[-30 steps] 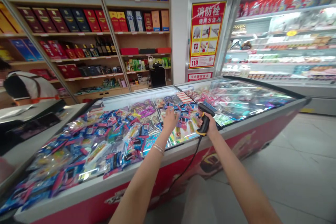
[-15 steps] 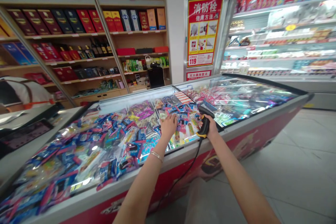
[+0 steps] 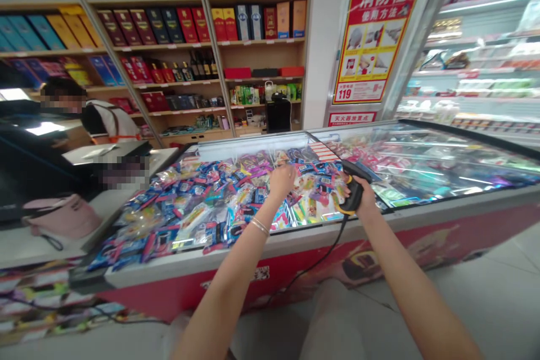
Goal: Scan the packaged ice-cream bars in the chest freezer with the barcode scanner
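Observation:
My right hand (image 3: pixel 368 198) is wrapped around the handle of a black and yellow barcode scanner (image 3: pixel 353 196). Its black cable (image 3: pixel 324 256) hangs down over the front of the chest freezer (image 3: pixel 304 241). My left hand (image 3: pixel 282 181) is over the heap of small snack packets (image 3: pixel 202 188) on the freezer's glass top, its fingers curled inward. The fingertips are hidden and slightly blurred, so what they hold, if anything, cannot be made out. Flat packets with green and yellow print (image 3: pixel 310 209) lie between my two hands.
A counter (image 3: pixel 162 160) with a pink bag (image 3: pixel 63 216) adjoins the freezer at left. Behind it a person (image 3: pixel 112 121) leans down. Shelves of boxed bottles (image 3: pixel 177 25) line the back wall. A lit display fridge (image 3: pixel 485 62) is at right.
The view has swung left, bringing the pink bag and more of the person into sight. My left hand's fingers went from stretched over the packets to curled. The scanner stays in my right hand.

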Tool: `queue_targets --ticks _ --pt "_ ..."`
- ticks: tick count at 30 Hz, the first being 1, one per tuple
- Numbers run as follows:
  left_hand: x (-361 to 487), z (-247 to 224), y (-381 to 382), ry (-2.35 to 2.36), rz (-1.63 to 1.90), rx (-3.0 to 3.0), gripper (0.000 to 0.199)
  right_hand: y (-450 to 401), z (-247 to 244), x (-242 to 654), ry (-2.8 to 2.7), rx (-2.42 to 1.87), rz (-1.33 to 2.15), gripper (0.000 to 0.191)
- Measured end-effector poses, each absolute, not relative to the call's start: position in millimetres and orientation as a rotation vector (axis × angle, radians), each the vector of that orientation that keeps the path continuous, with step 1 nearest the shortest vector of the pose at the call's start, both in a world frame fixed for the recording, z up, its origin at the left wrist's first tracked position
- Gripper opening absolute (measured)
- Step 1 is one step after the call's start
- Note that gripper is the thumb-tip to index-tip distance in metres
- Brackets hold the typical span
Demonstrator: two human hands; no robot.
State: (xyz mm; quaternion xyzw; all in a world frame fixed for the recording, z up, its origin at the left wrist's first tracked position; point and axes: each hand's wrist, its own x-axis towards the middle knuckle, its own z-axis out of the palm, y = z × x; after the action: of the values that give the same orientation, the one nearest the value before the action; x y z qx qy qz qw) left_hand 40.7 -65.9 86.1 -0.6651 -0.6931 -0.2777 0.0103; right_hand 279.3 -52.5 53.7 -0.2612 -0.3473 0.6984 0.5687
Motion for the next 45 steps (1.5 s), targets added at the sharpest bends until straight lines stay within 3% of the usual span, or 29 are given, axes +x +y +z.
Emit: queue_targets --ticks 6,10,16,22,29,33,37,40,45 --pt "-74.1 95.2 -107.4 -2.31 -0.865 -1.69 0.031 -69.9 85.5 195.3 -0.877 -0.338 1.843 0.019" --pt "-124.6 80.5 -129.3 -2.544 -0.719 -1.594 0.031 -86.0 76.4 129.9 -0.965 -0.372 2.009 0.017" --pt "-139.1 62.7 -128.4 -2.652 -0.524 -1.77 0.055 -106.3 38.5 75.4 -1.067 -0.611 2.158 0.018" --pt "-141.2 43.0 -114.4 -2.574 -0.364 -1.998 0.056 -101.1 23.7 54.5 -0.992 -0.574 2.195 0.018" --pt "-164.7 35.2 -119.5 -2.38 -0.563 -2.129 0.029 -101.4 23.1 57.6 -1.01 -0.487 2.15 0.024" --pt "-170.5 33.1 -121.2 -2.157 -1.0 -2.032 0.023 -105.3 25.4 60.7 -1.008 -0.479 2.14 0.02" --pt "-167.4 32.2 -121.1 -2.128 -1.177 -1.937 0.035 -106.0 26.8 62.5 -1.028 -0.481 2.139 0.019" --pt "-161.4 36.3 -125.1 -2.161 -1.133 -1.96 0.046 -107.1 27.2 64.0 -1.027 -0.504 2.141 0.02" --pt "-149.8 46.6 -136.0 -2.157 -0.942 -2.032 0.047 -110.5 29.0 65.0 -1.031 -0.559 2.177 0.022"
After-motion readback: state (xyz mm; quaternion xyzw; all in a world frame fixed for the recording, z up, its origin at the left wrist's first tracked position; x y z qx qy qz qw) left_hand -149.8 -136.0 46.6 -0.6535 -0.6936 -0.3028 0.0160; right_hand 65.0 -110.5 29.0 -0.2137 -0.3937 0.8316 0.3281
